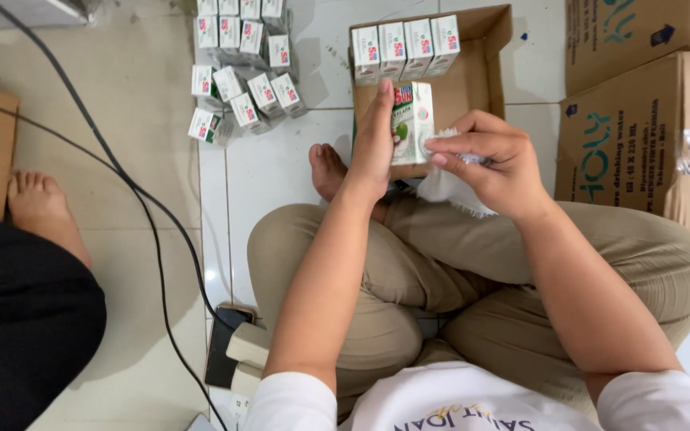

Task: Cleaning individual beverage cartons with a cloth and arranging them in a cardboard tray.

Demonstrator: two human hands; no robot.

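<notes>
My left hand grips a small white carton with green and red print, held upright in front of me. My right hand holds a crumpled white cloth and presses it against the carton's right side. Behind the carton lies an open brown cardboard box with a row of several matching cartons standing along its far wall. I sit cross-legged on the tiled floor, in khaki trousers.
Several more small cartons are stacked on the floor at upper left. Large closed cardboard boxes stand at right. Another person's bare foot and dark clothing are at left. A black cable runs to a power strip.
</notes>
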